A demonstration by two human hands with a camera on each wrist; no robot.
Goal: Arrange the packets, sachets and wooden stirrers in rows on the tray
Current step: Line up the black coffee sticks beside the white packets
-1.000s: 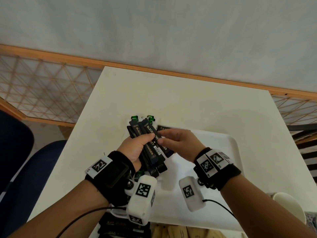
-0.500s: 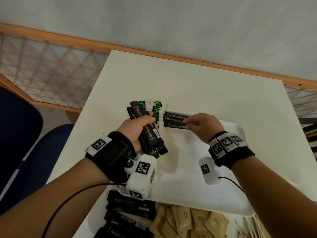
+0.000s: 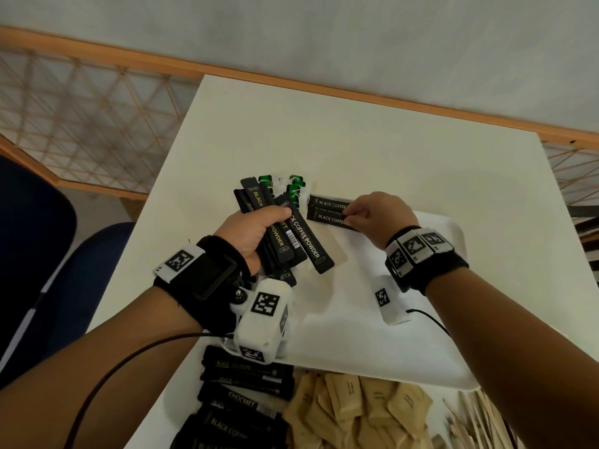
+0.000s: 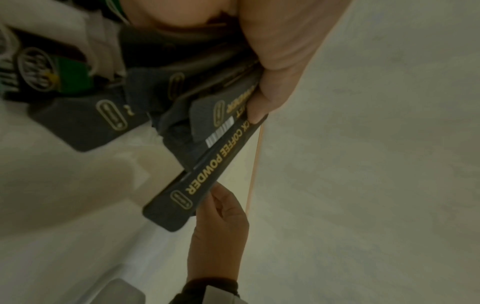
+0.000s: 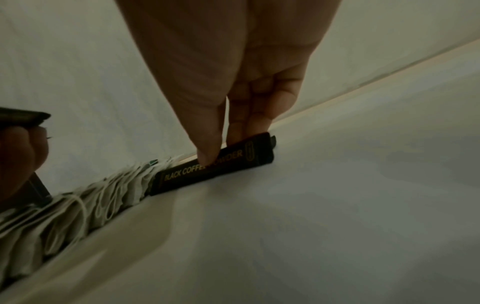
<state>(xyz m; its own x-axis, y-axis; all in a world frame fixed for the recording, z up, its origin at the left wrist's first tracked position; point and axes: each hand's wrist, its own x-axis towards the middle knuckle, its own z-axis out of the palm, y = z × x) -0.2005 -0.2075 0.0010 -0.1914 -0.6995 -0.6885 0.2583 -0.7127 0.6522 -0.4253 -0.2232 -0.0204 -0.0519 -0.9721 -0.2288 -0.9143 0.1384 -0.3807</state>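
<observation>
The white tabletop [image 3: 372, 147] carries a white tray [image 3: 350, 335] whose floor is mostly bare, so by my reckoning the job is only in its opening stretch. Along the tray's far edge stands a row of tea bags [image 5: 64, 209] with strings and green tags, packed side by side, and just to the right of them lie a few black coffee sticks [image 3: 327, 210], stacked closely against one another at the far rim. Off the tray, at the near edge of the tabletop, a loose heap of more black sticks [image 3: 240, 403] waits, with a pile of brown paper sachets [image 3: 359, 413] beside it and the wooden stirrers [image 3: 479, 426] at the right, partly cut off by the frame; none of these has reached the tray yet. The left hand [image 3: 256, 234] holds a thick fanned bundle of coffee sticks [image 3: 285, 234] above the tray's left part, its grip wrapped fully round them with the thumb pressing across the top (a few green-tagged tea bags seem caught in the same fistful, though that is hard to make out). The right hand [image 3: 379, 218] has a narrow grip, thumb and fingertips [image 5: 207, 152] pinching the nearest stick of the laid row as it sets it against its neighbours. What is left, then: the rest of the bundle, the whole heap, the sachets and the stirrers.
</observation>
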